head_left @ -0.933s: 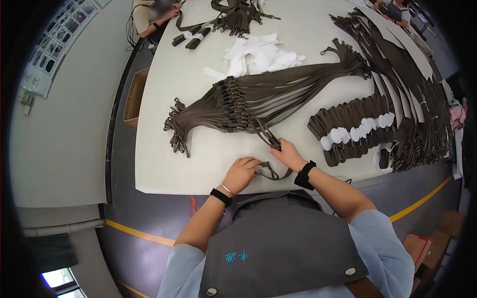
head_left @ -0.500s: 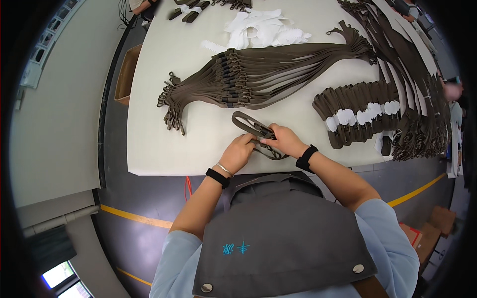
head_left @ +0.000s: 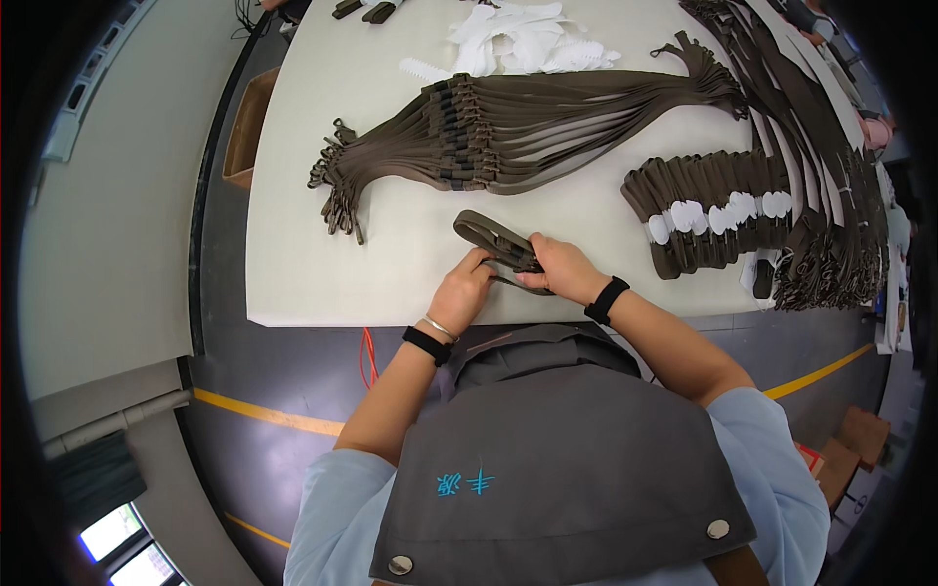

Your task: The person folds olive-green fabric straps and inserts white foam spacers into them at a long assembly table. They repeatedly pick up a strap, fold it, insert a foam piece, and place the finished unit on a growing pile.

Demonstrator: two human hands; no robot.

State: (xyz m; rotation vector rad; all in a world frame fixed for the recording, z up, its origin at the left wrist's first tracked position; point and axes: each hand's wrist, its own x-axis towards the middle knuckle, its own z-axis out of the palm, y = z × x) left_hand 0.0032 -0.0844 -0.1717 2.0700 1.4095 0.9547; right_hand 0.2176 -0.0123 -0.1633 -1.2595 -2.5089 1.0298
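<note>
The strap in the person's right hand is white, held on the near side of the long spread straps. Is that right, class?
The colour is wrong: the head view shows the strap in the right hand is brown. The rest stands.

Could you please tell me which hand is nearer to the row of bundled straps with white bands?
Right. The right hand is left of the row of bundled straps and lower in the view; the left hand is farther left, beyond the right hand.

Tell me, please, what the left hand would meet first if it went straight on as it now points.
The left hand would probably first meet the strap gripped by the right hand, though depth is hard to judge.
</note>
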